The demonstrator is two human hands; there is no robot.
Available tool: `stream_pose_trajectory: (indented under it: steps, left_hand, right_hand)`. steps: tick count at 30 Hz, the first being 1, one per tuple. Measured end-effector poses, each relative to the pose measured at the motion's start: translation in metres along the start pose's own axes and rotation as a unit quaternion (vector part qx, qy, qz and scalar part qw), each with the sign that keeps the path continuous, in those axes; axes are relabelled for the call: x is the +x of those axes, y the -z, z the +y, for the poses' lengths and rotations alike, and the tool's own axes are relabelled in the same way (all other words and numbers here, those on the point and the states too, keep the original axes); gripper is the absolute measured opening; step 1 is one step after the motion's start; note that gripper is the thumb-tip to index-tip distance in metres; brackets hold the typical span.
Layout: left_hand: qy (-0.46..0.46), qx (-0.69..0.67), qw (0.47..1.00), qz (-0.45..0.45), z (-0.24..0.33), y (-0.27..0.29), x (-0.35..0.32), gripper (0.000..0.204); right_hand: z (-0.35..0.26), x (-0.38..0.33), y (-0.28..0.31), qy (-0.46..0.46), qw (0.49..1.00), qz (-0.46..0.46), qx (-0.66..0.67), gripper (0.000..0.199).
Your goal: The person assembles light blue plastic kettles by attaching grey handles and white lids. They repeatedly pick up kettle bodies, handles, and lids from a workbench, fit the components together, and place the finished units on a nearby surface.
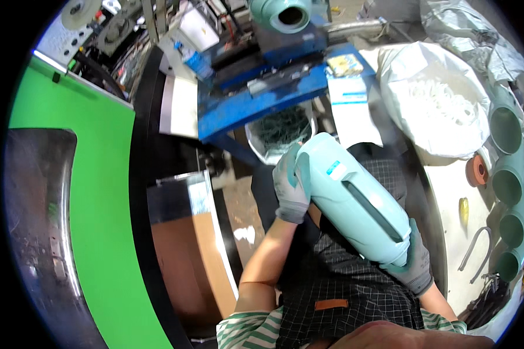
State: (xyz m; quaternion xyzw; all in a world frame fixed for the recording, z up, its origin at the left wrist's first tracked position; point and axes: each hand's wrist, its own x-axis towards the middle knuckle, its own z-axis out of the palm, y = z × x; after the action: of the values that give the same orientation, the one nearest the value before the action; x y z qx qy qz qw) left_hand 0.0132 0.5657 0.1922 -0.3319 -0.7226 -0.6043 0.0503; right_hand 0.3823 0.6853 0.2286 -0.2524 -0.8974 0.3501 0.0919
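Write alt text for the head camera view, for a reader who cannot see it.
Two grey-gloved hands hold a pale blue plastic jug over a checked apron: left hand at its base, right hand at its neck. Ahead stand a blue machine and a white sack.

the jug (358, 200) is pale mint-turquoise, with a small bright blue-and-white label near its upper end and a darker grey-green strip along its side. the left hand (291, 186) and right hand (416, 259) wear grey knit gloves with a faint green tint. the apron (343, 291) is black with a thin white check and carries a small brown patch. the shirt sleeves (247, 328) are striped green and white. the machine panel (81, 192) is vivid green, edged in black. the machine frame (256, 99) is deep blue. the sack (431, 99) is white, and the row of pipe fittings (509, 186) beside it is dull sea-green.
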Motion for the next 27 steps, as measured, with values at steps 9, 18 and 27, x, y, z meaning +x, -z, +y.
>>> stream_pose_trajectory:
  steps: [9,18,27]
  left_hand:
    - [-0.287,0.291,0.912,-0.037,0.088,-0.011,0.221,0.060]
    - [-0.350,0.404,0.845,0.002,0.101,-0.033,0.144,0.041]
    - [-0.371,0.286,0.880,-0.072,0.092,0.095,-0.049,0.028]
  right_hand:
    - [0.017,0.026,0.068,-0.140,0.752,0.115,0.634,0.106]
    - [-0.013,0.141,0.138,0.010,0.822,0.217,0.526,0.075]
    - [-0.103,0.290,0.114,0.066,0.813,0.031,0.577,0.057]
